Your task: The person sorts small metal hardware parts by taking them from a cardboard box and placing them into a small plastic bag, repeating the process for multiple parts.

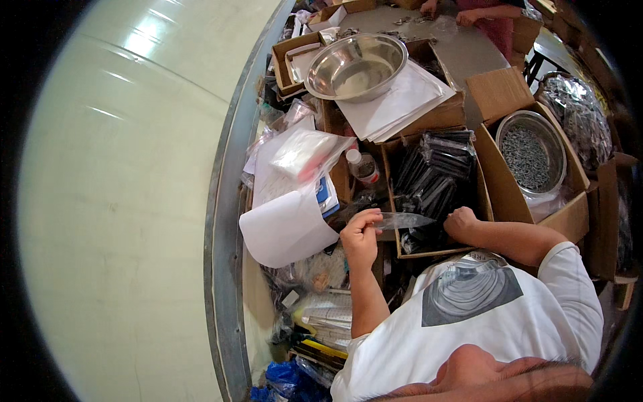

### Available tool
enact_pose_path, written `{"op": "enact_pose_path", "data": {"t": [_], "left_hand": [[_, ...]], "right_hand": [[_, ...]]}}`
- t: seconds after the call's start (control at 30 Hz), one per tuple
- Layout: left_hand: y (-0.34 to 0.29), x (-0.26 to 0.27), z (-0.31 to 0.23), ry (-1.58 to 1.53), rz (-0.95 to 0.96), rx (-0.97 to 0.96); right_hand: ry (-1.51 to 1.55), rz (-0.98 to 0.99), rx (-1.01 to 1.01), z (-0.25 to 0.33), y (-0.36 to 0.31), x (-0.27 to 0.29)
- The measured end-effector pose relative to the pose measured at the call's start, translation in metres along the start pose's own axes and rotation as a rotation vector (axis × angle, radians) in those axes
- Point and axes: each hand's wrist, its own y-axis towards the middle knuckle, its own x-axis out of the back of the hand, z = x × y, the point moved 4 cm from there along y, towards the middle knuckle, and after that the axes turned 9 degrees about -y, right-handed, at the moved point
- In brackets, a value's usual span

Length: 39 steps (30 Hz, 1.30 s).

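My left hand (pixel 362 236) is closed, with a narrow clear plastic bag (pixel 406 221) pinched between thumb and fingers. The bag points right, over the near part of a cardboard box (pixel 487 191). Inside that box lie several long black pieces in clear wrapping (pixel 429 177), heaped at different angles. My right hand (pixel 461 224) is curled closed at the box's near right corner, just past the bag's tip. What its fingers hold, if anything, is hidden.
To the right, an open carton holds a steel bowl of screws (pixel 532 151). An empty steel basin (pixel 357 67) rests on white paper sheets (pixel 402 107) farther off. A capped bottle (pixel 362 166) and packs of clear bags (pixel 305 153) stand left. Another person's hands (pixel 469 17) work at the far table.
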Motion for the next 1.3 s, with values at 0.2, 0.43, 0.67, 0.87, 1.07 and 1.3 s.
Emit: {"op": "enact_pose_path", "data": {"t": [0.2,0.43,0.67,0.87,1.07,1.3], "left_hand": [[-0.007,0.021,-0.001,-0.031,-0.108,0.0],[-0.01,0.029,0.002,-0.078,-0.145,-0.015],[-0.006,0.019,-0.01,-0.113,-0.182,-0.019],[-0.005,0.016,-0.008,-0.075,-0.202,-0.009],[-0.003,-0.002,-0.016,0.198,-0.22,-0.193],[-0.016,-0.077,-0.008,0.553,-0.027,-0.584]], "right_hand": [[-0.073,0.003,0.113,0.004,-0.001,-0.002],[0.227,-0.143,0.041,-0.01,-0.022,0.064],[0.494,-0.191,-0.013,0.009,0.01,0.043],[0.497,-0.248,0.096,0.001,0.012,0.029],[0.392,-0.225,0.169,-0.014,-0.037,0.066],[1.48,0.103,0.191,-0.031,-0.087,0.085]]}}
